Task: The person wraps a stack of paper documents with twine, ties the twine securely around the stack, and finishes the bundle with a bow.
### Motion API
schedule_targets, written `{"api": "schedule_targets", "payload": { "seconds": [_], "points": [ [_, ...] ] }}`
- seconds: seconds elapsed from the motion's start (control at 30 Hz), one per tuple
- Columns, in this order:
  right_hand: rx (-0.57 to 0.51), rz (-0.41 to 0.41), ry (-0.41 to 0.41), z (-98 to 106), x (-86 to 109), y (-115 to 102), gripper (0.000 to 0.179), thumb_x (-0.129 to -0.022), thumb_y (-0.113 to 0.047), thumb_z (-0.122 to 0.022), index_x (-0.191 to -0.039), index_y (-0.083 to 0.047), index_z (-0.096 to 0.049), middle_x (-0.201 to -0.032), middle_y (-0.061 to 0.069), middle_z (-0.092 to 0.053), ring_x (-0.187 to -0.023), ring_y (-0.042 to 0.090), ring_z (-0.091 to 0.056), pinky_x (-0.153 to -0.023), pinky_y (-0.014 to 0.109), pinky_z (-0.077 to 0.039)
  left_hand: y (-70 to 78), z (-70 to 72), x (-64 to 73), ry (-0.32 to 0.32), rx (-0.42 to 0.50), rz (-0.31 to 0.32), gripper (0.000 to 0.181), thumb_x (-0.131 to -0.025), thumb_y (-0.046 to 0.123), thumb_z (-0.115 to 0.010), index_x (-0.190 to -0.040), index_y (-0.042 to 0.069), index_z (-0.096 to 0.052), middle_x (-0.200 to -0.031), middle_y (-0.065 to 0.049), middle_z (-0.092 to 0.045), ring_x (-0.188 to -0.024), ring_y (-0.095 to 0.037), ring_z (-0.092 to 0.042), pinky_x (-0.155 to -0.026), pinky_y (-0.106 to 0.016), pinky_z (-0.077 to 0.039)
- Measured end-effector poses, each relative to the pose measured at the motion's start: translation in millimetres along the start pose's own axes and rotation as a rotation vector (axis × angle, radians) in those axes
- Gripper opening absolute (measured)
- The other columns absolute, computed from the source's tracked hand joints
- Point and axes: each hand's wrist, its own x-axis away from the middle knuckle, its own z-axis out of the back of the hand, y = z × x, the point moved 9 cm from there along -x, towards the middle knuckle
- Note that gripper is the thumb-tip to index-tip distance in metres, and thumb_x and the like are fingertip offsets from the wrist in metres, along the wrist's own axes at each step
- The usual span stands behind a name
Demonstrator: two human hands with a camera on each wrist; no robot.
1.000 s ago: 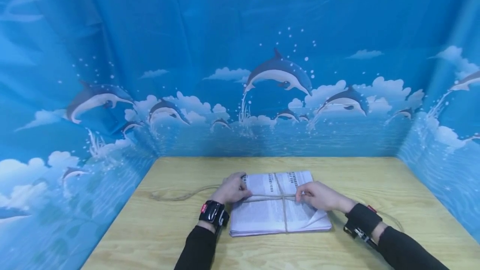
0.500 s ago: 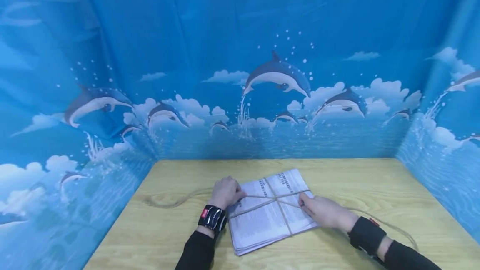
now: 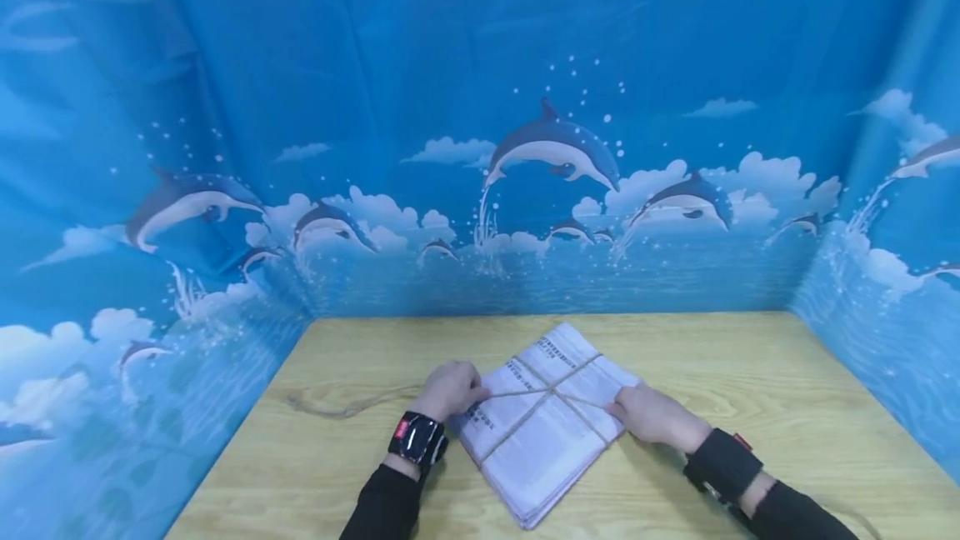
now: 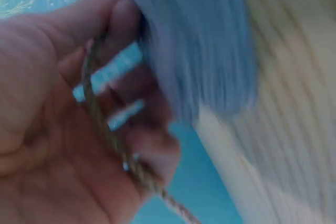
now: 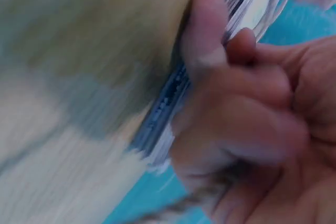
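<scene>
Vs 1 s ago: shows the stack (image 3: 543, 452) turned counterclockwise, headline edge swung from 12 o'clock round to between 10 and 11. Now points one corner at 12, the opposite one at 6. Sits mid-table (image 3: 300, 457), nearer 6 than before. Looks like pale, densely printed paper, bold dark characters along that headline edge, thin sheets layered at the sides; too small to read. Bears string (image 3: 552, 390) crossed both ways, meeting near the middle. With the left hand (image 3: 452, 388), pinching one length at 10 o'clock, thumb to fingers; with the right hand (image 3: 656, 417), fingers curled, gripping the other at 3, same as earlier. Trails one loose end to 9 o'clock, another, faint, by the right sleeve (image 3: 795, 515) at 4.
</scene>
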Motion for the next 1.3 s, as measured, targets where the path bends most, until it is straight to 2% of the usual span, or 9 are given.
{"api": "schedule_targets", "payload": {
  "seconds": [0.23, 0.33, 0.5, 0.6, 0.7, 0.87, 1.0, 1.1, 1.3],
  "points": [
    [0.011, 0.073, 0.103, 16.3, -35.0, 18.3, 0.034, -0.098, -0.013, -0.057, -0.064, -0.012, -0.055, -0.054, -0.008, -0.036, -0.047, 0.007, -0.033, -0.05, 0.024, -0.032, 1.9, -17.6, 14.3, -0.292, 0.279, -0.009, 0.033, -0.093, 0.026, -0.066, -0.064, 0.011, -0.066, -0.057, -0.002, -0.061, -0.044, -0.012, -0.052, -0.044, -0.028, -0.048],
    [-0.017, 0.032, 0.115, 21.0, -46.7, 22.5, 0.036, -0.099, -0.012, -0.056, -0.063, -0.012, -0.051, -0.054, -0.007, -0.033, -0.047, 0.009, -0.032, -0.05, 0.024, -0.03, 1.7, -20.0, 15.1, -0.341, 0.363, -0.003, 0.03, -0.097, 0.022, -0.06, -0.071, 0.008, -0.067, -0.06, -0.008, -0.065, -0.044, -0.016, -0.059, -0.046, -0.033, -0.053],
    [0.04, -0.106, 0.069, 27.2, -44.1, 24.1, 0.025, -0.096, -0.016, -0.059, -0.074, -0.004, -0.059, -0.061, 0.002, -0.049, -0.054, 0.015, -0.045, -0.052, 0.03, -0.039, -2.8, -17.9, 10.9, -0.322, 0.449, 0.004, 0.021, -0.102, 0.017, -0.051, -0.102, 0.004, -0.068, -0.063, -0.013, -0.066, -0.047, -0.023, -0.063, -0.05, -0.038, -0.056],
    [0.149, -0.146, 0.036, 33.1, -34.2, 19.0, 0.018, -0.092, -0.018, -0.064, -0.093, -0.001, -0.065, -0.076, 0.01, -0.062, -0.067, 0.022, -0.058, -0.059, 0.041, -0.048, -3.3, -17.2, 8.3, -0.317, 0.497, 0.008, 0.034, -0.102, 0.02, -0.051, -0.132, 0.005, -0.056, -0.066, -0.015, -0.066, -0.049, -0.023, -0.063, -0.051, -0.039, -0.056],
    [0.219, -0.16, 0.004, 34.9, -25.9, 14.4, 0.016, -0.09, -0.02, -0.066, -0.09, -0.004, -0.064, -0.077, 0.01, -0.062, -0.071, 0.024, -0.059, -0.06, 0.045, -0.05, -1.7, -17.5, 7.3, -0.325, 0.511, 0.01, 0.047, -0.102, 0.023, -0.052, -0.145, 0.005, -0.044, -0.066, -0.015, -0.065, -0.048, -0.021, -0.061, -0.05, -0.039, -0.055],
    [0.135, -0.106, -0.001, 27.6, -28.3, 9.9, 0.021, -0.091, -0.015, -0.063, -0.073, -0.009, -0.056, -0.063, 0.0, -0.048, -0.057, 0.017, -0.047, -0.052, 0.032, -0.037, -0.1, -17.4, 11.9, -0.352, 0.51, -0.003, 0.044, -0.103, 0.02, -0.049, -0.143, 0.002, -0.045, -0.064, -0.014, -0.064, -0.045, -0.02, -0.059, -0.049, -0.041, -0.055],
    [0.048, -0.046, -0.032, 20.1, -44.4, 9.9, 0.016, -0.095, -0.011, -0.059, -0.095, 0.001, -0.07, -0.085, 0.012, -0.069, -0.078, 0.029, -0.065, -0.068, 0.044, -0.053, -4.5, -17.7, 15.1, -0.382, 0.557, 0.008, 0.032, -0.104, 0.016, -0.047, -0.131, 0.0, -0.05, -0.064, -0.016, -0.065, -0.043, -0.021, -0.06, -0.05, -0.044, -0.056],
    [0.059, -0.034, -0.056, 14.4, -55.6, 12.3, 0.033, -0.098, -0.013, -0.055, -0.126, 0.001, -0.063, -0.123, 0.021, -0.065, -0.114, 0.043, -0.06, -0.096, 0.057, -0.046, -13.6, -17.7, 13.2, -0.364, 0.568, 0.059, 0.027, -0.103, 0.017, -0.049, -0.123, -0.001, -0.049, -0.063, -0.015, -0.064, -0.042, -0.02, -0.06, -0.047, -0.039, -0.055],
    [0.091, -0.042, -0.065, 6.3, -67.8, 14.7, 0.036, -0.099, -0.017, -0.055, -0.133, -0.006, -0.059, -0.129, 0.022, -0.062, -0.121, 0.047, -0.054, -0.1, 0.06, -0.042, -25.3, -18.2, 11.4, -0.344, 0.612, 0.114, 0.05, -0.103, 0.015, -0.048, -0.145, -0.007, -0.031, -0.062, -0.014, -0.064, -0.042, -0.018, -0.06, -0.048, -0.037, -0.055]
  ]
}}
